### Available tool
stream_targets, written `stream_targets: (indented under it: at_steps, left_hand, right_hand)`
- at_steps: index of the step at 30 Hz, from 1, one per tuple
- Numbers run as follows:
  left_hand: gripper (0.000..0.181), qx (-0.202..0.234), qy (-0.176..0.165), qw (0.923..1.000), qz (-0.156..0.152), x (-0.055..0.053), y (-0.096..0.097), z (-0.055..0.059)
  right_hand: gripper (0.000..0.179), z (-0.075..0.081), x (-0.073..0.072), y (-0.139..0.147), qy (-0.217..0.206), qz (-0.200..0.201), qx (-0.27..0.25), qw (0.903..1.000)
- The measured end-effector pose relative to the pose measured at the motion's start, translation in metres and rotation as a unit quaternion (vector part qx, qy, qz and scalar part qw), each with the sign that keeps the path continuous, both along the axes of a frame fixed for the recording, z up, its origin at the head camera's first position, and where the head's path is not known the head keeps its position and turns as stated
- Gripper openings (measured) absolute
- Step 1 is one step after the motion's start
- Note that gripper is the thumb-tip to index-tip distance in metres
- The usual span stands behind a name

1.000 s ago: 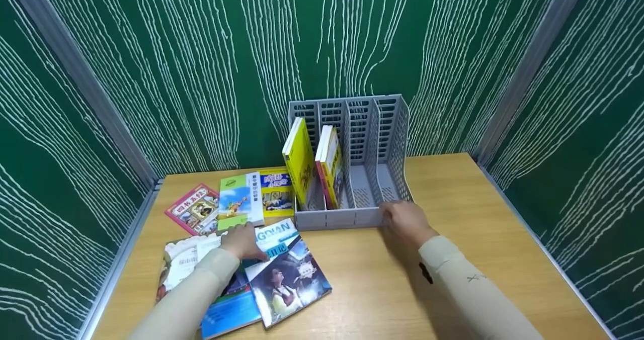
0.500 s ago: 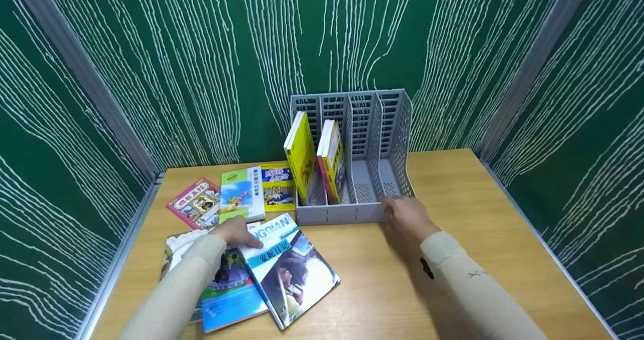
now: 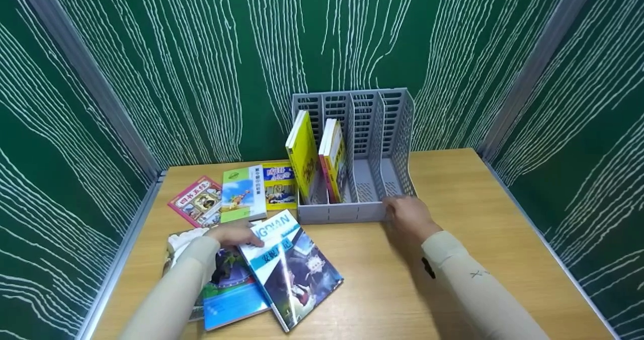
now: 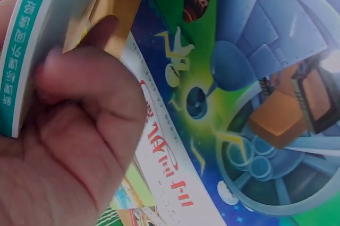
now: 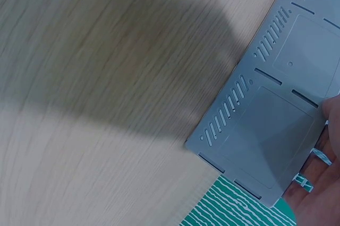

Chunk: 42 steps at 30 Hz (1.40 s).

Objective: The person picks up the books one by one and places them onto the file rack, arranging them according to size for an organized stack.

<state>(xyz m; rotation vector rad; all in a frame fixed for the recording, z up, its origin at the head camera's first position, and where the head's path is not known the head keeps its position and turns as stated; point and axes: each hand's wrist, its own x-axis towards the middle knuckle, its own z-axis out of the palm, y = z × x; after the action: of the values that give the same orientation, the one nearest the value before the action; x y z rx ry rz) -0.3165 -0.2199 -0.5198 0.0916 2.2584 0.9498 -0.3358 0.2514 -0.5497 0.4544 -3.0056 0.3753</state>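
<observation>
My left hand (image 3: 233,233) grips the upper left edge of a blue-and-white paperback book (image 3: 302,274) with a dark picture on its cover. In the left wrist view the curled fingers lie against that book's teal-and-white spine (image 4: 24,51). Beneath it is a blue-green cartoon-covered book (image 3: 234,302). My right hand (image 3: 410,217) holds the front lip of a grey four-slot file rack (image 3: 342,213) near its right end; the right wrist view shows fingers at the edge of the rack's grey panel (image 5: 260,136). A yellow-green book (image 3: 303,159) stands in the leftmost slot, others in the second.
Left of the rack lie a pink-bordered book (image 3: 198,201), a green-and-blue book (image 3: 243,194) and a yellow book (image 3: 279,186). A pale-covered book (image 3: 183,239) is partly hidden under my left sleeve. Green white-streaked walls (image 3: 201,53) enclose the wooden table (image 3: 443,174).
My left hand has shifted slightly left and now holds the blue-and-white book, which has swung a little to the right, tilting. The right hand stays on the rack's lip.
</observation>
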Motion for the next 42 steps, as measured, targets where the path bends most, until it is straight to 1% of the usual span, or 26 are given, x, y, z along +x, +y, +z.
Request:
stream_targets:
  at_steps: [3,7,13,16,20,24,26,29,33,35,37,38,42]
  left_hand:
    - [0.049,0.028,0.003,0.9996,-0.007,-0.002,-0.002,-0.003]
    - [0.045,0.04,0.007,0.9991,-0.008,-0.003,-0.006,-0.006]
    - [0.05,0.074,-0.015,0.9968,0.025,0.0,-0.01,-0.009]
    - [0.046,0.099,-0.018,0.9945,0.029,-0.001,-0.011,-0.007]
    - [0.04,0.135,-0.004,0.9908,0.004,-0.002,-0.013,-0.007]
    - [0.041,0.145,0.013,0.9892,-0.017,-0.002,-0.015,-0.005]
    - [0.044,0.148,0.02,0.9886,-0.021,-0.001,-0.015,-0.004]
    - [0.046,0.162,0.024,0.9862,-0.026,-0.001,-0.016,-0.002]
    - [0.044,0.185,0.03,0.982,-0.025,-0.002,-0.018,-0.001]
    - [0.043,0.198,0.035,0.9792,-0.024,-0.002,-0.019,-0.001]
    - [0.043,0.216,0.037,0.9755,-0.022,-0.003,-0.019,-0.001]
    - [0.043,0.225,0.038,0.9734,-0.02,-0.003,-0.019,-0.001]
    - [0.045,0.261,0.042,0.9644,0.0,-0.003,-0.017,0.0]
  right_hand:
    - [0.025,0.0,-0.001,0.0,-0.013,-0.008,-0.005,0.9999]
    - [0.028,0.0,0.0,0.001,-0.018,-0.011,-0.009,0.9997]
    - [0.027,-0.001,-0.001,0.001,-0.004,0.002,-0.025,0.9997]
    - [0.025,-0.001,-0.002,0.001,0.006,0.006,-0.032,0.9995]
    - [0.021,-0.003,0.0,0.002,0.018,0.012,-0.025,0.9994]
    - [0.021,-0.003,0.0,0.004,0.018,0.016,-0.018,0.9995]
    - [0.021,-0.003,-0.001,0.004,0.017,0.02,-0.019,0.9995]
    - [0.021,-0.002,-0.003,0.004,0.001,0.021,-0.02,0.9996]
    - [0.022,0.002,-0.003,0.004,-0.035,0.008,-0.024,0.9991]
    - [0.021,0.004,-0.003,0.003,-0.037,0.009,-0.027,0.9989]
    - [0.027,0.007,-0.001,0.003,-0.023,0.013,-0.032,0.9991]
    - [0.031,0.009,0.0,0.003,-0.008,0.019,-0.033,0.9993]
    - [0.041,0.021,0.004,0.003,0.036,0.026,-0.053,0.9976]
